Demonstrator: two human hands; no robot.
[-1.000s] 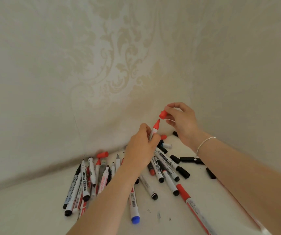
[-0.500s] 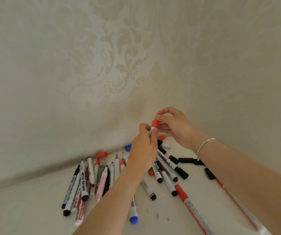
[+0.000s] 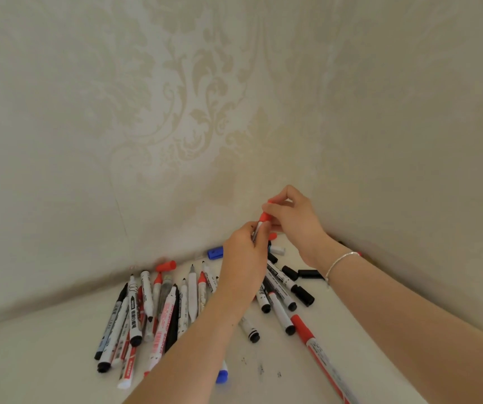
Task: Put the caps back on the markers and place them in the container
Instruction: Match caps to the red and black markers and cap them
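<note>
Markers (image 3: pixel 173 312) mostly lie in a loose heap on the white surface (image 3: pixel 44 360) by the wall corner, w/ one lifted above the pile. My left hand (image 3: pixel 244 258) grips that marker's barrel (image 3: pixel 256 233) tilted up so the tip faces my right hand (image 3: pixel 292 220), which pinches the red cap (image 3: pixel 264 217) sitting on its tip, prob pressing it home. Both wrists hover raised, fingers curled tight; no container in view.
</note>
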